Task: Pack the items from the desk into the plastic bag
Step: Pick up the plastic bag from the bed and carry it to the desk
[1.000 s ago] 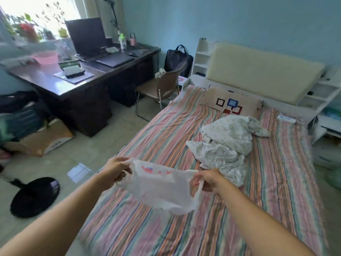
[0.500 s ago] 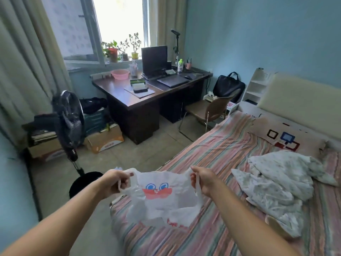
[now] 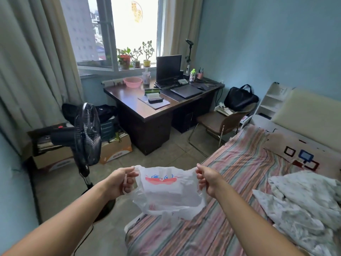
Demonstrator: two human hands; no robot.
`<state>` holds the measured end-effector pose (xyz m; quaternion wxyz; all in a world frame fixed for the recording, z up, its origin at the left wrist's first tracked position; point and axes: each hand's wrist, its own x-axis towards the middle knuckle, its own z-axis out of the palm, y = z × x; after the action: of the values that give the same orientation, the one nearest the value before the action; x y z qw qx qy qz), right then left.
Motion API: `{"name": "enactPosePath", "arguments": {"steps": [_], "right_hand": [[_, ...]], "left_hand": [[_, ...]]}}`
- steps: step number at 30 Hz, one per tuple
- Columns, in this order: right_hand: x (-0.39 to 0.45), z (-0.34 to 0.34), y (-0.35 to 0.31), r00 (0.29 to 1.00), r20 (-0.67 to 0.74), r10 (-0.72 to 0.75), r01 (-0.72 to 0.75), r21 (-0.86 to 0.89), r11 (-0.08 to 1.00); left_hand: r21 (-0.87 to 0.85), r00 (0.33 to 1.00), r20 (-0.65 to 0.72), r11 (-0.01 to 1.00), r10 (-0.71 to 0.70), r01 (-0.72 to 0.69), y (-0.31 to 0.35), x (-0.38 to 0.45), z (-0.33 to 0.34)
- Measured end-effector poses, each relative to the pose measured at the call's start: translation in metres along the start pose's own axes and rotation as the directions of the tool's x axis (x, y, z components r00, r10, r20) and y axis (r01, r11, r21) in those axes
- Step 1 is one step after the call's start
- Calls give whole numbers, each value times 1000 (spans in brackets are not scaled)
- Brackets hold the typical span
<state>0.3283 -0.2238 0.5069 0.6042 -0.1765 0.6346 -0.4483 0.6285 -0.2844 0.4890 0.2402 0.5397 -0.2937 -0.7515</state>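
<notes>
A white plastic bag (image 3: 169, 193) with a red and blue print hangs stretched between my hands, in front of me above the bed's corner. My left hand (image 3: 120, 181) grips its left handle and my right hand (image 3: 207, 179) grips its right handle. Across the room stands the dark wooden desk (image 3: 132, 104). On it lie a grey pad (image 3: 156, 104) with a dark case (image 3: 155, 100) on top, a closed laptop (image 3: 186, 91), a pink basin (image 3: 132, 82), a monitor (image 3: 168, 68) and small items by the wall.
A black standing fan (image 3: 88, 133) stands on the floor to my left, its base near my left arm. Cardboard boxes (image 3: 116, 148) sit by the desk. A brown chair (image 3: 219, 122) stands between desk and bed. The striped bed (image 3: 239, 182) with a rumpled blanket (image 3: 304, 200) fills the right.
The view has swung left and up, from the bed toward the desk and window. Both hands still hold the bag, now pulled wider apart.
</notes>
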Motion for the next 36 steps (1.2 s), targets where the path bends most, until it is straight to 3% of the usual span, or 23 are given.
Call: {"name": "enactPosePath", "arguments": {"steps": [11,19,25,31,36], "right_hand": [[120,82,-61,998,10,65,-66,84,994],[175,154,-111,998,-54,41,-41,5,999],[221,195,-137,984,-180,20,-42,-119,992],[254,233,-157,968,-244,50,-42,38,998],[268,261,-175,980,-199,-5,11,30,1000]], "left_hand": [[62,992,-127,998,-12,20,96,69,-43],[9,990,-141,1000,24,-23,172,127,-73],[112,988,-131,992,78,-64,233,163,-85],[135,992,-96,989,81,-67,291,200,-116],[128,996,-53,990,74,-67,328,223,-131]]}}
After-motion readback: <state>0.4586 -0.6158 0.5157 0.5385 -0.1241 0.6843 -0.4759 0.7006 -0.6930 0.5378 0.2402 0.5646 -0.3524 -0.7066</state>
